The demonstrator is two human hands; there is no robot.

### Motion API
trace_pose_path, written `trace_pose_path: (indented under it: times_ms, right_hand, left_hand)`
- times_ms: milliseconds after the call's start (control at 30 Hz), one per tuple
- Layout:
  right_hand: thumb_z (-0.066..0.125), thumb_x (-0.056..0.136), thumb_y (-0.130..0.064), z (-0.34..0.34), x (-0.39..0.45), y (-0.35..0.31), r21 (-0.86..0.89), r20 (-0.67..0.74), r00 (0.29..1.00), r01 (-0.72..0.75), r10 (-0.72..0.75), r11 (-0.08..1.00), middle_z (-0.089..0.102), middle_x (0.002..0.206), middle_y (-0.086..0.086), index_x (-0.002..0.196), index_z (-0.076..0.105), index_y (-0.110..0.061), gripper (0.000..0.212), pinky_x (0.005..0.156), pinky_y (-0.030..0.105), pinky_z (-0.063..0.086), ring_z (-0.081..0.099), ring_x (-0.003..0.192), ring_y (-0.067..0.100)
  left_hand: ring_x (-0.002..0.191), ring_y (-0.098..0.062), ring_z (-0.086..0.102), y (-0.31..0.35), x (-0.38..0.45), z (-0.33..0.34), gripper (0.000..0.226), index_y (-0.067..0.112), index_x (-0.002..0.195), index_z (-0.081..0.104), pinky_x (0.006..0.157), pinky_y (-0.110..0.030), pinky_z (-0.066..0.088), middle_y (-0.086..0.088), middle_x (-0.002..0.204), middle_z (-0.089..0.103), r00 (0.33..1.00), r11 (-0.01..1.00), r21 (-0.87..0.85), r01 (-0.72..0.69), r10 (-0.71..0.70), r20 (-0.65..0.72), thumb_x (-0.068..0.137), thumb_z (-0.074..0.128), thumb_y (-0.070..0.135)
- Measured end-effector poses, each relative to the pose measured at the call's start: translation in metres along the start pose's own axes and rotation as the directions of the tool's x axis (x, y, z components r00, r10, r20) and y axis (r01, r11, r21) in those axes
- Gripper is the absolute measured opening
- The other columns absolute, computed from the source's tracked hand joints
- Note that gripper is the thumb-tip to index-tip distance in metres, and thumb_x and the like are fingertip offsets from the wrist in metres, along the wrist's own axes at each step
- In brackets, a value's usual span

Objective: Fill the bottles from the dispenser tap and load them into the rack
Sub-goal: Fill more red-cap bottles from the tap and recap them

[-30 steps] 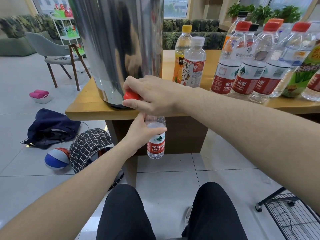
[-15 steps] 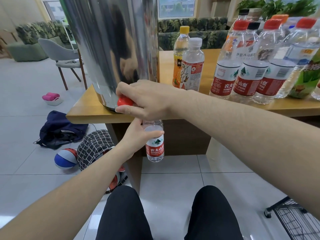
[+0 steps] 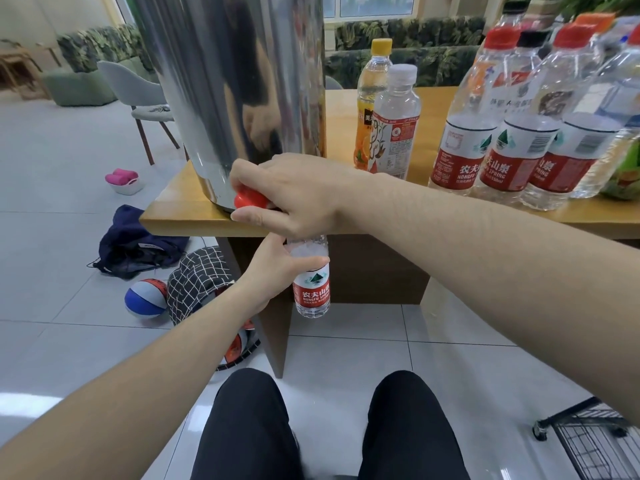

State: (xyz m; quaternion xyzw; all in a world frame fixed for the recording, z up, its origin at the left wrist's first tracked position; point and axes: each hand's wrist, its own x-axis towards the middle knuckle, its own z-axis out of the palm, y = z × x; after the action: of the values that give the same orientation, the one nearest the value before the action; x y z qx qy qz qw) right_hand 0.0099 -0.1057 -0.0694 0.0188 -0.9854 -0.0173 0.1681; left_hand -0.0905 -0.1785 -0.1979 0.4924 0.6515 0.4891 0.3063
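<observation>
We're mid-fill. Small Nongfu Spring bottle (image 3: 311, 289) hangs below the tabletop (image 3: 194, 220) edge, neck up under the dispenser tap (image 3: 250, 199); its mouth is hidden behind our right hand (image 3: 294, 195). Left hand (image 3: 273, 268) grips the bottle around its shoulder, fingers curled on it. Right hand wraps the red tap handle, thumb under, fingers over. The tap sits at the base of the steel dispenser (image 3: 235, 84), which stands on the tabletop corner.

Water level looks near the shoulder, just above the label, so we judge the fill nearly done. We can't see the stream itself.

Next: release the tap, bring the bottle out level, cap it if a cap is at hand, then lower it into the wire rack (image 3: 595, 445) at lower right on the floor. Risk: spill if we pull away before the flow stops.

Capped bottles (image 3: 498, 133) stand in a row on the tabletop to the right.

Versus a second ago: both grips unchanged, bottle in the same spot under the tap; only the view has shifted closer and downward slightly.
</observation>
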Motion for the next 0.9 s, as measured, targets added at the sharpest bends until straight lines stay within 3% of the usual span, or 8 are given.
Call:
trace_pose_path:
  times_ms: [267,400,600,767,900]
  right_hand:
    - [0.038,0.1,-0.055,-0.0004,0.0003,0.0006,0.02,0.009,1.0,0.002,-0.003,1.0,0.061,0.091,0.0,0.126,0.04,-0.018,0.045,0.071,0.031,0.051,0.058,0.077,0.017]
    - [0.037,0.1,-0.055,0.0008,0.0007,0.0002,0.027,0.008,1.0,-0.005,0.005,1.0,0.06,0.089,-0.002,0.125,0.04,-0.019,0.045,0.07,0.031,0.052,0.058,0.075,0.015]
    - [0.038,0.101,-0.052,-0.0009,0.0007,0.0005,0.063,0.016,1.0,-0.028,0.027,0.998,0.056,0.086,-0.004,0.125,0.04,-0.018,0.042,0.063,0.022,0.043,0.055,0.072,0.014]
    - [0.037,0.101,-0.052,-0.0024,0.0012,-0.0003,0.071,0.03,0.999,-0.034,0.032,0.997,0.058,0.089,-0.001,0.126,0.039,-0.017,0.043,0.065,0.021,0.044,0.056,0.075,0.015]
    - [0.037,0.102,-0.052,-0.0039,0.0013,-0.0006,0.091,0.058,0.997,-0.047,0.042,0.995,0.056,0.089,-0.002,0.127,0.038,-0.018,0.042,0.067,0.02,0.044,0.056,0.076,0.014]
  left_hand:
    - [0.108,-0.012,0.065,0.0007,-0.0008,0.0013,0.053,0.021,0.125,0.06,0.085,-0.027,0.055,0.007,0.117,0.068,0.999,0.999,-0.029,0.031,-0.032,-0.021,0.079,0.084,0.019]
    - [0.103,-0.007,0.065,0.0031,-0.0019,0.0017,0.046,0.028,0.118,0.06,0.077,-0.018,0.052,0.011,0.112,0.068,1.0,1.0,-0.016,0.019,-0.02,-0.016,0.079,0.083,0.017]
    - [0.108,-0.011,0.064,0.0022,-0.0002,0.0007,0.06,0.021,0.13,0.056,0.084,-0.025,0.054,0.008,0.12,0.066,0.999,0.999,0.001,0.035,-0.035,-0.019,0.078,0.084,0.021]
    - [0.111,-0.012,0.063,0.0019,0.0006,-0.0004,0.063,0.021,0.133,0.054,0.086,-0.027,0.054,0.005,0.124,0.064,0.999,0.999,0.013,0.043,-0.042,-0.019,0.078,0.085,0.023]
    - [0.107,-0.01,0.064,0.004,-0.0005,-0.0002,0.064,0.021,0.133,0.054,0.08,-0.021,0.053,0.007,0.122,0.065,0.999,0.999,-0.002,0.042,-0.042,-0.021,0.077,0.085,0.021]
